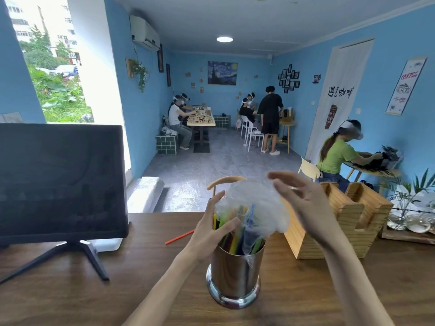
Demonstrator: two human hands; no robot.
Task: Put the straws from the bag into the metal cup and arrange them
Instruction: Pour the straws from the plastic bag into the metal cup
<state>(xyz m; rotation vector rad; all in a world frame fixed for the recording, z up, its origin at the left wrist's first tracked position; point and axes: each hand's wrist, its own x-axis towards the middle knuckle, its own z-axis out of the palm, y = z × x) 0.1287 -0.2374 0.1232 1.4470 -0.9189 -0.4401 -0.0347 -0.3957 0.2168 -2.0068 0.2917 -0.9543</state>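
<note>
From my remote view, I read black brush characters on the white hanging curtain [339,95] at the right wall: "遇" and "咖啡", though the strokes are rough. The poster [406,84] further right carries red lettering, too blurred to read. Nothing else bears legible writing.

A metal cup [234,276] stands upright on a wooden tabletop [70,290], packed with coloured straws [231,241] that rise above its rim inside a clear plastic bag [256,208]. The left hand [211,234] grips the bundle just above the cup, thumb across the straws. The right hand [306,205] hovers right of the cup beside the bag's crumpled top, fingers [282,177] spread and slightly blurred. One red straw [180,236] lies flat left of the cup. Further left stands a dark monitor [62,182]; right of the cup, a slatted wooden box [334,222].
</note>
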